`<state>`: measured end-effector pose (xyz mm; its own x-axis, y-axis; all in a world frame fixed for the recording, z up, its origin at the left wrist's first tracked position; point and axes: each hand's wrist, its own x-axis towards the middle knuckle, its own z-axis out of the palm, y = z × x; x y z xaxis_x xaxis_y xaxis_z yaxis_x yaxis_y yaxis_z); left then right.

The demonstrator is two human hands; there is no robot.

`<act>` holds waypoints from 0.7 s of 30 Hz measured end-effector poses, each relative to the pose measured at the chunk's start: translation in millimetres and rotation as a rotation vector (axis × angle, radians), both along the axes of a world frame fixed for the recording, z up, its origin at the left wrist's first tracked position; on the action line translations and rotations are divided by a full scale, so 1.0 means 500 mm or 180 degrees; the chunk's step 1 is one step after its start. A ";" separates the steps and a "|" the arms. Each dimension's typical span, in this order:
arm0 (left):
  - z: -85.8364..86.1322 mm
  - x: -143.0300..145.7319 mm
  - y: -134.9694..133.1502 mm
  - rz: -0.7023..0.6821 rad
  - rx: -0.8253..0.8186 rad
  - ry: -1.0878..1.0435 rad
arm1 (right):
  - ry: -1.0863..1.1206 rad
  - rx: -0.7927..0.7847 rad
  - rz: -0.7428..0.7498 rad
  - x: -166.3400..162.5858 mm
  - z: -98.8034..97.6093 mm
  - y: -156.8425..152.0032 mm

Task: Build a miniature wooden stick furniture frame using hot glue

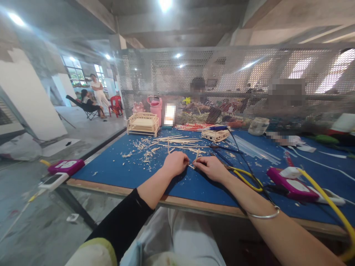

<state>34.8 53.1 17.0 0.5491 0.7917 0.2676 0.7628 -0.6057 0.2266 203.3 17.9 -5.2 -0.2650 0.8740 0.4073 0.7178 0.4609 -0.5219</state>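
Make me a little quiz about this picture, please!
1. True or false: the right hand pinches a thin wooden stick.
2. What colour is the table mat? A red, B blue, C green.
3. Fill in: the tiny wooden bench stands beside a ____ bottle.
Key: 1 true; 2 B; 3 pink.

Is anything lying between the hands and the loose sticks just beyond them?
Nothing visible does. Only wood scraps lie on the mat between the left hand, the right hand and the sticks; the yellow-handled pliers lie off to the right.
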 end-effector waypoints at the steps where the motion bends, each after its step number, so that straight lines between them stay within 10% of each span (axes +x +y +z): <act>1: -0.001 0.000 0.000 -0.0001 0.0005 0.0005 | 0.0001 -0.0002 -0.0001 0.000 0.000 0.000; 21: -0.003 0.001 0.005 -0.0021 0.0004 0.0033 | 0.0005 -0.0041 -0.0015 -0.001 0.001 0.000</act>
